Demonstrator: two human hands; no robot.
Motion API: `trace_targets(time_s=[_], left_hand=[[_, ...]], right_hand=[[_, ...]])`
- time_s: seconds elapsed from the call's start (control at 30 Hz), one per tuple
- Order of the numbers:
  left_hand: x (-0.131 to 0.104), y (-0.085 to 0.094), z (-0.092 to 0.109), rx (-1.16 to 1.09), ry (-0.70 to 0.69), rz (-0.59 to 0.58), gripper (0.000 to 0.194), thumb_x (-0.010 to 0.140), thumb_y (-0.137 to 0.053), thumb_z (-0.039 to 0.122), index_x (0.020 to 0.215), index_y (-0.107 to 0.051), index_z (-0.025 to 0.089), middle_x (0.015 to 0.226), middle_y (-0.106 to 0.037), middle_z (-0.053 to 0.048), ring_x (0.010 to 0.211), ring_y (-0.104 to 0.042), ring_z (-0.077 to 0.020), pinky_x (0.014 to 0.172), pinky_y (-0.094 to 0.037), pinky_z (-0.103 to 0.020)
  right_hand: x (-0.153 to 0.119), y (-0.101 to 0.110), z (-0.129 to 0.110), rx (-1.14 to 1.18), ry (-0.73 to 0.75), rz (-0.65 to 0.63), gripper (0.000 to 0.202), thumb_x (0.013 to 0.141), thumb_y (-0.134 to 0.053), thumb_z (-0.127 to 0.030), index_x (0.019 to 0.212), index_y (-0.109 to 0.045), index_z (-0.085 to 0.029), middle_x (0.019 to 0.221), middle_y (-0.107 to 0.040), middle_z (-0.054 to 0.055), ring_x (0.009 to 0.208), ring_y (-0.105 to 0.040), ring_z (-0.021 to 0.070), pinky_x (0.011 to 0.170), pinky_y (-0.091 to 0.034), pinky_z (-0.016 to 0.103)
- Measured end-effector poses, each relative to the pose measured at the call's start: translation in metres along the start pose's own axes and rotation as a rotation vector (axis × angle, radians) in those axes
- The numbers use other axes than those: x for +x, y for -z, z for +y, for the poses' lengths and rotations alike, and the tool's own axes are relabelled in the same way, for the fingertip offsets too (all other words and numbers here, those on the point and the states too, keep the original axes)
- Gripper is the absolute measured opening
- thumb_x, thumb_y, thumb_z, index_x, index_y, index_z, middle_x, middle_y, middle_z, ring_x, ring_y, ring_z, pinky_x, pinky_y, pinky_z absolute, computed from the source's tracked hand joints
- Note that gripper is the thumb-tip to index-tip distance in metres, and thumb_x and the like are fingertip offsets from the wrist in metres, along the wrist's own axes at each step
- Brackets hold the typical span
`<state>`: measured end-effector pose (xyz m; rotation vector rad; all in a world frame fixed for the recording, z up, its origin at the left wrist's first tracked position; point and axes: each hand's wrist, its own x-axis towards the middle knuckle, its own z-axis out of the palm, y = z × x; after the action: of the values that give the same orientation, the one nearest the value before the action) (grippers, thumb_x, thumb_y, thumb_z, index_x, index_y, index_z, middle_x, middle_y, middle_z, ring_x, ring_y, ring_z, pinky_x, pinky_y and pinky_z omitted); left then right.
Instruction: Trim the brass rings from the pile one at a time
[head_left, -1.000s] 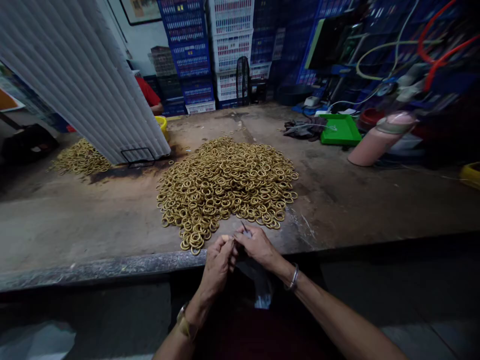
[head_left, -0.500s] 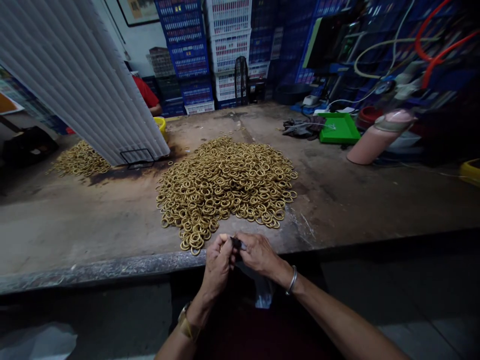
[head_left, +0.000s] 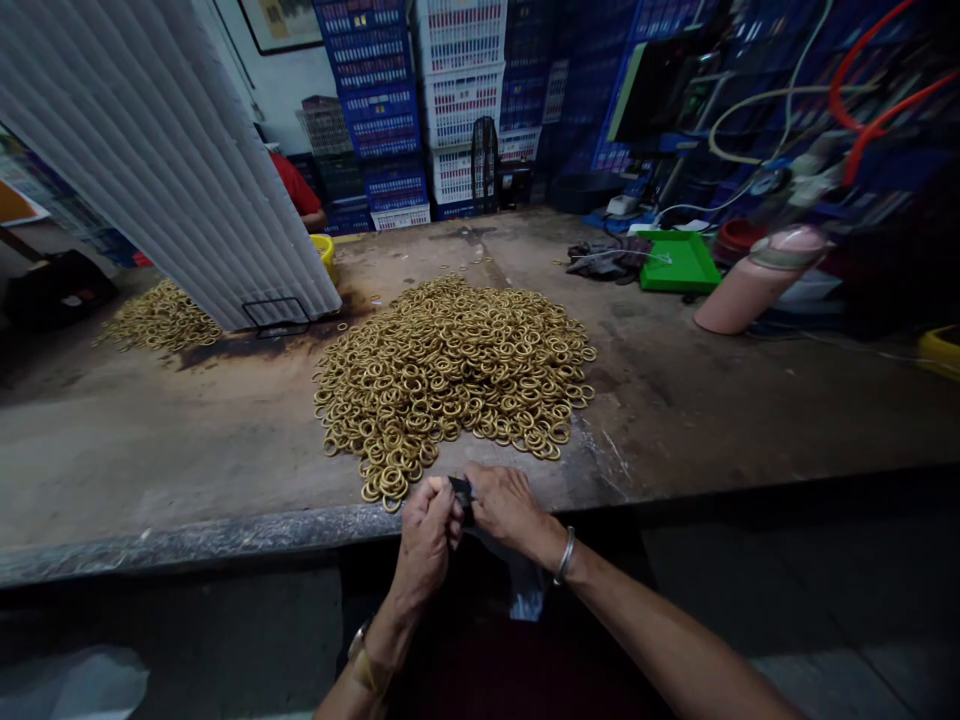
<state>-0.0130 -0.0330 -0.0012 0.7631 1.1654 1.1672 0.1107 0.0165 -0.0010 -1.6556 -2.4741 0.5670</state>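
Both my hands are together at the table's front edge, just below a big pile of brass-coloured rings (head_left: 457, 370). A small dark piece (head_left: 461, 490) lies between them; its kind is too dim and covered to make out. My left hand (head_left: 424, 535) is closed in a pinch at the left end of this dark piece. Curled around its right side, my right hand (head_left: 514, 510) is closed too, with the fingertips hidden. Below the right hand, a translucent plastic-like piece (head_left: 527, 592) hangs in front of my lap.
A tall ridged white panel (head_left: 225, 200) leans over the table's left side, beside a smaller ring pile (head_left: 161, 318). Behind it show a yellow tub (head_left: 324, 252) and a person's red sleeve (head_left: 292, 185). To the right are a green tray (head_left: 679, 262) and a pink bottle (head_left: 757, 280).
My left hand has moved slightly left and down. The right hand has shifted a little left, and more of the dark piece shows between them. The ring pile is unchanged.
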Motion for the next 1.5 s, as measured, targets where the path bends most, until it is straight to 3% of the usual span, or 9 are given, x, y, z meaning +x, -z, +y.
trace_targets(time_s=[0.17,0.4,0.63,0.8,0.93,1.03,1.17,1.23,1.5], left_hand=[[-0.014,0.007,0.009,-0.218,0.058,-0.094,0.022,0.078,-0.055,0.038,0.077,-0.050,0.017,0.059,-0.047,0.005,0.042,-0.037,-0.0039,0.038,-0.029,-0.016],[-0.004,0.015,0.008,-0.466,0.123,-0.050,0.023,0.075,-0.060,0.034,0.073,-0.049,0.014,0.079,-0.060,-0.005,0.051,-0.047,-0.0066,0.039,-0.033,-0.016],[0.000,0.020,0.008,-0.592,0.222,-0.101,0.021,0.073,-0.061,0.031,0.086,-0.056,0.015,0.073,-0.059,-0.003,0.057,-0.053,-0.0102,0.039,-0.034,-0.016],[0.005,0.020,0.008,-0.639,0.219,-0.092,0.024,0.069,-0.065,0.034,0.067,-0.054,0.013,0.070,-0.056,-0.002,0.060,-0.053,-0.0103,0.040,-0.033,-0.016],[0.008,0.015,0.006,-0.546,0.166,-0.018,0.024,0.065,-0.069,0.030,0.067,-0.051,0.014,0.068,-0.054,0.000,0.057,-0.051,-0.0084,0.039,-0.033,-0.015],[0.010,0.007,0.004,-0.355,0.064,0.025,0.025,0.069,-0.065,0.035,0.070,-0.050,0.015,0.063,-0.050,0.003,0.051,-0.047,-0.0069,0.038,-0.033,-0.015],[0.016,-0.003,0.001,-0.045,-0.056,0.107,0.033,0.073,-0.058,0.042,0.094,-0.052,0.017,0.060,-0.049,0.005,0.046,-0.044,-0.0063,0.037,-0.033,-0.015],[0.020,-0.005,0.000,0.055,-0.066,0.120,0.035,0.074,-0.055,0.044,0.097,-0.052,0.017,0.059,-0.049,0.005,0.045,-0.043,-0.0063,0.037,-0.033,-0.015],[0.029,-0.004,-0.001,0.149,-0.127,0.138,0.027,0.075,-0.054,0.043,0.075,-0.056,0.016,0.051,-0.041,0.006,0.041,-0.035,-0.0056,0.038,-0.028,-0.015]], right_hand=[[0.028,0.004,0.000,-0.049,-0.079,0.125,0.020,0.077,-0.042,-0.019,0.094,-0.053,-0.018,0.082,-0.064,0.006,0.075,-0.058,0.0177,0.062,-0.030,0.025],[0.057,0.000,-0.007,-0.057,-0.102,0.219,0.024,0.082,-0.043,-0.023,0.105,-0.044,-0.019,0.091,-0.063,0.006,0.081,-0.058,0.0173,0.064,-0.031,0.025],[0.060,-0.002,-0.004,-0.118,-0.116,0.172,0.019,0.080,-0.044,-0.020,0.099,-0.047,-0.018,0.084,-0.064,0.007,0.077,-0.059,0.0188,0.061,-0.031,0.025],[0.054,-0.001,0.005,-0.028,-0.080,0.203,0.017,0.081,-0.043,-0.023,0.094,-0.052,-0.018,0.075,-0.063,0.005,0.067,-0.057,0.0162,0.057,-0.029,0.024],[0.049,-0.002,0.014,0.231,-0.106,0.270,0.013,0.079,-0.042,-0.024,0.076,-0.053,-0.018,0.063,-0.057,0.001,0.056,-0.048,0.0117,0.053,-0.028,0.022],[0.044,-0.005,0.017,0.467,-0.118,0.300,0.013,0.075,-0.043,-0.024,0.065,-0.050,-0.018,0.057,-0.051,-0.002,0.053,-0.043,0.0101,0.052,-0.029,0.020],[0.035,-0.006,0.013,0.682,-0.117,0.316,0.009,0.070,-0.044,-0.023,0.064,-0.048,-0.018,0.055,-0.048,-0.004,0.053,-0.043,0.0099,0.053,-0.033,0.020],[0.030,-0.005,0.010,0.737,-0.117,0.319,0.008,0.069,-0.044,-0.024,0.065,-0.048,-0.018,0.056,-0.047,-0.004,0.054,-0.043,0.0098,0.053,-0.033,0.020],[0.023,-0.003,0.011,0.710,-0.028,0.311,0.011,0.072,-0.045,-0.025,0.068,-0.051,-0.017,0.062,-0.051,-0.002,0.060,-0.047,0.0113,0.058,-0.037,0.021]])
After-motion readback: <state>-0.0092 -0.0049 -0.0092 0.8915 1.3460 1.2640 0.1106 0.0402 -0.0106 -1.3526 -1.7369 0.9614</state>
